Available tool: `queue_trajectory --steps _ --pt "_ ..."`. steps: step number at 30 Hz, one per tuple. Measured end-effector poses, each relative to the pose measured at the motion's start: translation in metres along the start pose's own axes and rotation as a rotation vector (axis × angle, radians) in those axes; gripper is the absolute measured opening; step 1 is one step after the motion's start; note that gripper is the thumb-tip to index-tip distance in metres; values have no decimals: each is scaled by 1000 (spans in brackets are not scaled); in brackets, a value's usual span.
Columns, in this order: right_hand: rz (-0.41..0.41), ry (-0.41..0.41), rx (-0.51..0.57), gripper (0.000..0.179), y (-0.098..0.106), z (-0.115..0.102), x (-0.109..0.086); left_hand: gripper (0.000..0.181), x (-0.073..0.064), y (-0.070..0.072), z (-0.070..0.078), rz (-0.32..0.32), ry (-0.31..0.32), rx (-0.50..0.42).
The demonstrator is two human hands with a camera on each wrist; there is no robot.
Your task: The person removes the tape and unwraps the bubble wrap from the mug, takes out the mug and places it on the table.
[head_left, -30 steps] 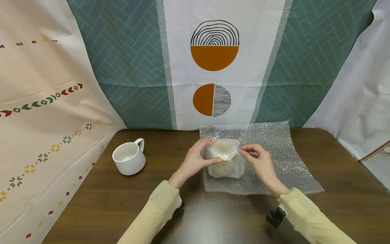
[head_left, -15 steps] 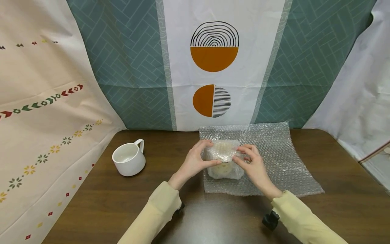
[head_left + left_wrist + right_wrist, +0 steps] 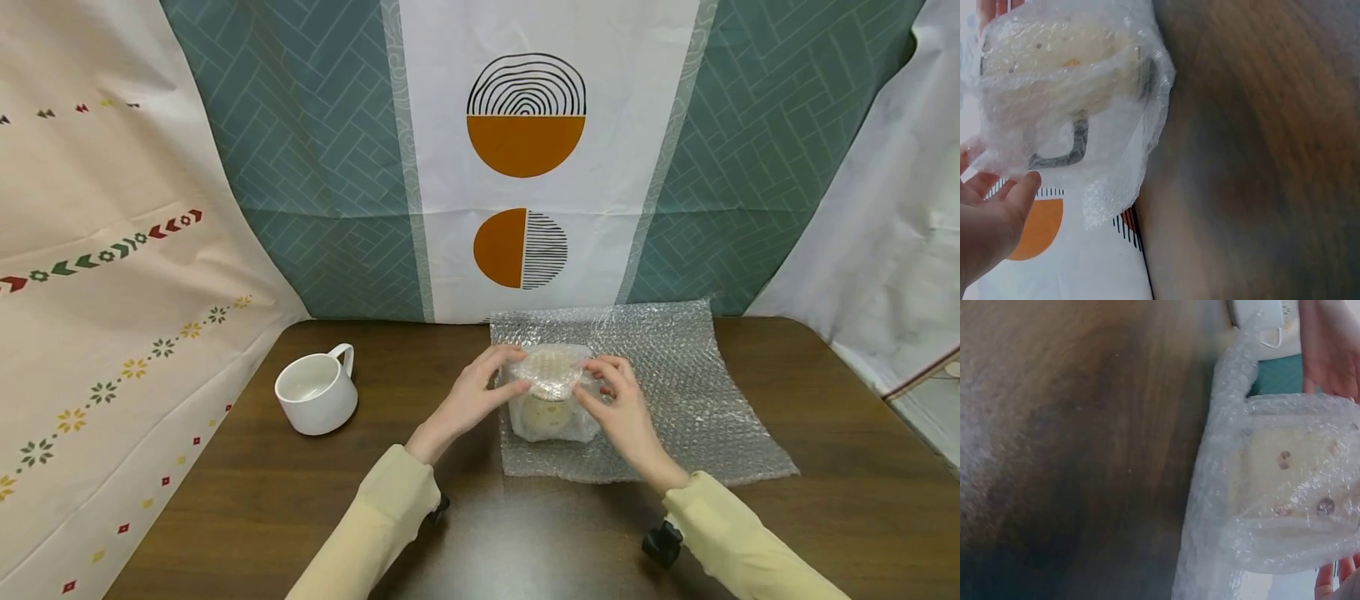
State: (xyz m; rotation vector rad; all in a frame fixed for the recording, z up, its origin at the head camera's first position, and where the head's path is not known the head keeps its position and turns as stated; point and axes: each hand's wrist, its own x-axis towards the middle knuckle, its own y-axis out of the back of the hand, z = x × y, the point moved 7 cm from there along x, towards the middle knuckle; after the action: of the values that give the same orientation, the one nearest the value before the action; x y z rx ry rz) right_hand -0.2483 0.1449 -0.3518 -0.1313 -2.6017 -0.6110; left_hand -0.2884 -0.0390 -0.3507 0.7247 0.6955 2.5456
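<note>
A cream mug (image 3: 546, 417) with a dark rim and small printed motifs stands wrapped in bubble wrap. Its dark-edged handle (image 3: 1079, 140) shows through the wrap in the left wrist view. My left hand (image 3: 468, 396) holds the package around its upper left side, thumb in front and fingers behind. At the upper right, my right hand (image 3: 626, 408) grips the folded bubble wrap (image 3: 1291, 550) with thumb and curled fingers. Part of the mug is blurred by the layers of wrap.
Under the package lies a flat sheet of bubble wrap (image 3: 675, 400), stretching right across the wooden table (image 3: 420, 550). A white mug (image 3: 318, 400) stands at the left. Patterned cloth (image 3: 330, 167) hangs behind the table.
My right hand has moved left from the wrap's right edge onto the package's upper right. The left thumb has slid up and left along the front. The white mug has stayed put.
</note>
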Motion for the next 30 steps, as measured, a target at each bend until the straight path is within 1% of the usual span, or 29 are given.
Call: queue_trajectory --steps 4,8,15,20,22,26,30 --pt "9 47 -41 30 -1 -3 -2 38 2 2 0 -16 -8 -35" --pt "-2 57 -45 34 -2 -3 -2 37 3 3 -1 -12 6 -55" --pt "-21 16 -30 46 -3 1 -2 41 5 5 -2 -18 41 -64" --pt "-28 -11 -44 46 -3 2 -2 43 10 9 -2 -23 100 -59" --pt "-33 -23 -40 47 -3 4 -2 42 11 10 -2 -17 111 -61" --pt "-36 -46 -41 49 -3 4 -2 42 11 10 -2 5 91 -93" --pt "-39 -67 -42 50 -2 4 -2 38 11 10 -1 35 81 -93"
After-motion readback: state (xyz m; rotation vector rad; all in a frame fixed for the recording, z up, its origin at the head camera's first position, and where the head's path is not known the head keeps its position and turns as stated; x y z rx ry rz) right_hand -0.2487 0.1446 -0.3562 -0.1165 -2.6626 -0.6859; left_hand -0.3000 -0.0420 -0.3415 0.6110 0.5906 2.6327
